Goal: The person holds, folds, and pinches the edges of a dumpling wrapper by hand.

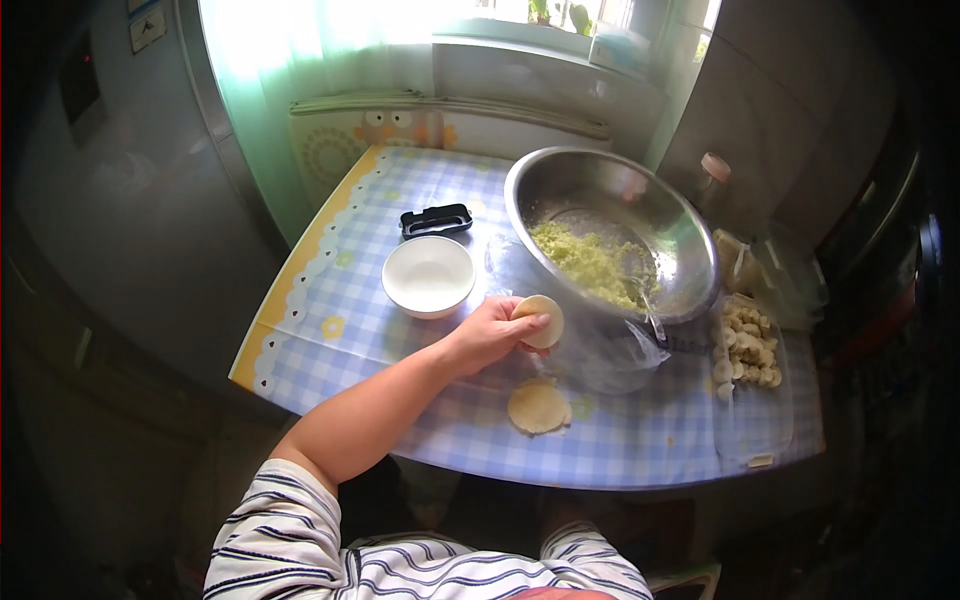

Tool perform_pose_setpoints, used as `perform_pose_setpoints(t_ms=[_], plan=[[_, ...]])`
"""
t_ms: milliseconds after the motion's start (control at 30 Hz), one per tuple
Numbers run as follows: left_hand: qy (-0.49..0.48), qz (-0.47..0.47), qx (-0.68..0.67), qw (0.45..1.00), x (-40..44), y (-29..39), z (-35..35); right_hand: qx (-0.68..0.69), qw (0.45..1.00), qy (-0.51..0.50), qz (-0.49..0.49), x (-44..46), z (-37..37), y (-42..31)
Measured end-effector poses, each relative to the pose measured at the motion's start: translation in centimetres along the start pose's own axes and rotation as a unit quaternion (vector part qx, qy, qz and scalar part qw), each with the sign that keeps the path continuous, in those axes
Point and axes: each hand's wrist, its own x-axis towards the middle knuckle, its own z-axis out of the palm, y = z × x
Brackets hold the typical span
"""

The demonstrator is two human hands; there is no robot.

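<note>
My left hand (pixel 492 335) is closed on a round, pale dumpling wrapper (pixel 541 322), with the thumb lying across its face. This wrapper is held above the tablecloth, near the front of the large steel bowl (pixel 690 285). Inside that bowl lies a pale green, shredded filling (pixel 590 262), with a metal utensil handle (pixel 655 325) leaning over the rim. Below my left hand, a second dumpling wrapper (pixel 540 407) rests flat on the cloth. My right hand cannot be made out; only a striped sleeve and a sliver of skin show at the bottom edge.
A white bowl (pixel 428 275) stands left of my hand, with a black plastic tray (pixel 436 220) behind it. Clear plastic film (pixel 610 360) bunches under the steel bowl. At right, a clear container (pixel 755 415) holds several small dough pieces (pixel 750 345), close to the table's edge.
</note>
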Motion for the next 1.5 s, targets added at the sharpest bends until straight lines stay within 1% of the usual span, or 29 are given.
perform_pose_setpoints(t_ms=[267, 467, 767, 1067, 1267, 1500], plan=[[-0.008, 0.003, 0.011, 1.000, 0.1, 0.2, 0.0, 0.001, 1.000, -0.001, -0.002, 0.1, -0.2, -0.3], [0.013, -0.001, 0.005, 1.000, 0.1, 0.3, 0.3, -0.001, 1.000, -0.001, -0.001, 0.1, -0.1, -0.2], [-0.004, 0.001, 0.005, 1.000, 0.1, 0.3, 0.1, -0.004, 1.000, -0.002, -0.003, 0.0, 0.0, -0.5], [0.007, -0.005, -0.001, 1.000, 0.0, 0.4, 0.3, -0.008, 1.000, -0.005, -0.006, -0.3, 0.2, -0.7], [-0.007, 0.005, 0.004, 1.000, 0.1, 0.2, -0.1, -0.008, 1.000, -0.005, -0.008, -0.1, 0.2, -1.0], [-0.001, -0.004, 0.000, 1.000, 0.0, 0.1, 0.1, -0.016, 1.000, -0.014, -0.013, -0.8, 0.9, -1.1]])
